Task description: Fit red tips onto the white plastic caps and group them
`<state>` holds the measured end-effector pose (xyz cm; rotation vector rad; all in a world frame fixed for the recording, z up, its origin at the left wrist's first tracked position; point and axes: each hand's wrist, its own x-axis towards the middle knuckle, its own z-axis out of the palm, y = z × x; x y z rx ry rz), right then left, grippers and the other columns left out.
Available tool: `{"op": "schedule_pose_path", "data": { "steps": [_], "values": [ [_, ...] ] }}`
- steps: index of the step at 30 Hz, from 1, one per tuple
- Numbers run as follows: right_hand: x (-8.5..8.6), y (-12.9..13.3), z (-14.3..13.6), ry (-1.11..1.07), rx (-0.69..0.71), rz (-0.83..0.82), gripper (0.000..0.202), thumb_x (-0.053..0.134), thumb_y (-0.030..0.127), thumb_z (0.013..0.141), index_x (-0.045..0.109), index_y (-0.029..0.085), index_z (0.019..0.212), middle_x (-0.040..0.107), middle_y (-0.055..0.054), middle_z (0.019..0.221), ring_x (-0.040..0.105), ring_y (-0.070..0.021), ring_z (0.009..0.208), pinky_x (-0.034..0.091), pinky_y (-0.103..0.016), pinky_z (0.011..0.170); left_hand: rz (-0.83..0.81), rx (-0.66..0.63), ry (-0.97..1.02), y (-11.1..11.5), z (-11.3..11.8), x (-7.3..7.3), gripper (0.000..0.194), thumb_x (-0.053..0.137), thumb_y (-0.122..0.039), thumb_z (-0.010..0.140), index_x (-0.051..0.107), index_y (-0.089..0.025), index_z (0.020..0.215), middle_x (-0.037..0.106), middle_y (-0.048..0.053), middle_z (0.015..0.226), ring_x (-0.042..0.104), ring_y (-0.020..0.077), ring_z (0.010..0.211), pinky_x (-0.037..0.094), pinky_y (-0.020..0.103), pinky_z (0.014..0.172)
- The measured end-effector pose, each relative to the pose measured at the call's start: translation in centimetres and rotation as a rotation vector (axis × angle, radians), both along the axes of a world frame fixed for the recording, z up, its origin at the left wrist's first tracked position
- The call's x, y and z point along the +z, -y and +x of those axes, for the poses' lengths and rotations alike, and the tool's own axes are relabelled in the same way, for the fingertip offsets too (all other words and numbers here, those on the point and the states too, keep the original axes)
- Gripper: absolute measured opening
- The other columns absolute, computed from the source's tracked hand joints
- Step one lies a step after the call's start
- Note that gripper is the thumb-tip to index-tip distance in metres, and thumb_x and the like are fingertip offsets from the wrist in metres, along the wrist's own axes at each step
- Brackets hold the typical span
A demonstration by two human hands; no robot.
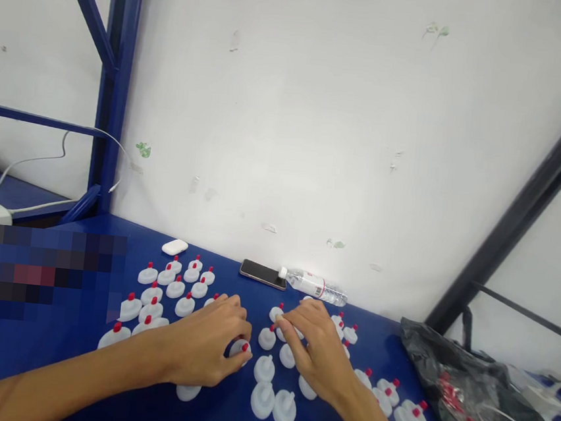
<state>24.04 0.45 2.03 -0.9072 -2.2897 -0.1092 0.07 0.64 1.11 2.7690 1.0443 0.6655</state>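
My left hand (221, 344) is closed around a white cap with a red tip (240, 348), low over the blue table. To its right, my right hand (310, 339) reaches over several white caps, thumb and fingertips close together near a red-tipped cap (267, 337); what they hold, if anything, is too small to make out. White caps without red tips (262, 399) stand between and below the hands. Red-tipped caps (185, 304) stand in a group at the left, and more (410, 415) stand at the right, partly behind my right forearm.
A black phone (263, 274), a clear bottle (315, 285) lying on its side and a white case (174, 247) lie along the wall on the blue table (225, 268). A dark plastic bag (471, 394) with red pieces sits at the right. Blue posts (118, 89) rise at the left.
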Motion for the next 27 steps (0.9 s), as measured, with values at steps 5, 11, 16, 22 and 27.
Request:
{"op": "schedule_pose_path", "data": {
  "steps": [5,11,16,22,27],
  "values": [
    [-0.1,0.5,-0.4,0.098,0.048,-0.090,0.019,0.063,0.029,0.100,0.067,0.024,0.082,0.066,0.005,0.068,0.061,-0.0147,0.077,0.038,-0.045,0.104,-0.002,0.065,-0.136,-0.3,-0.4,0.3,0.019,0.057,-0.027,0.091,0.072,-0.019,0.084,0.068,0.009,0.086,0.061,0.0298,0.093,0.045,0.051,0.094],
    [-0.7,0.8,-0.7,0.151,0.069,-0.148,0.006,0.069,0.024,0.095,0.071,0.024,0.089,0.069,0.004,0.068,0.060,-0.0166,0.076,0.044,-0.041,0.098,0.003,0.145,-0.226,-1.0,-0.9,0.7,0.013,0.056,-0.016,0.082,0.068,-0.017,0.086,0.069,0.010,0.086,0.064,0.0305,0.087,0.048,0.048,0.085],
    [-0.7,0.9,-0.7,0.142,0.077,-0.193,0.005,0.066,0.025,0.098,0.070,0.028,0.099,0.073,0.006,0.077,0.062,-0.0153,0.078,0.042,-0.040,0.101,-0.001,0.215,-0.240,-1.5,-1.3,0.4,0.014,0.055,-0.011,0.079,0.067,-0.017,0.080,0.069,0.010,0.084,0.064,0.0316,0.086,0.048,0.048,0.082],
    [-0.5,0.8,-0.5,0.128,0.048,-0.245,0.006,0.069,0.025,0.096,0.072,0.028,0.100,0.076,0.005,0.084,0.063,-0.0172,0.087,0.038,-0.042,0.105,-0.009,0.257,-0.168,-1.6,-1.1,0.3,0.022,0.052,-0.017,0.090,0.069,-0.018,0.104,0.071,0.011,0.098,0.064,0.0311,0.096,0.049,0.046,0.087],
    [-0.5,0.5,-0.4,0.117,0.035,-0.302,0.010,0.075,0.027,0.092,0.075,0.029,0.102,0.078,0.006,0.088,0.064,-0.0192,0.095,0.040,-0.040,0.103,-0.059,0.235,-0.155,-2.3,-1.0,-0.6,0.024,0.054,-0.021,0.094,0.073,-0.019,0.107,0.071,0.011,0.104,0.065,0.0313,0.101,0.050,0.042,0.083]
  ]
}}
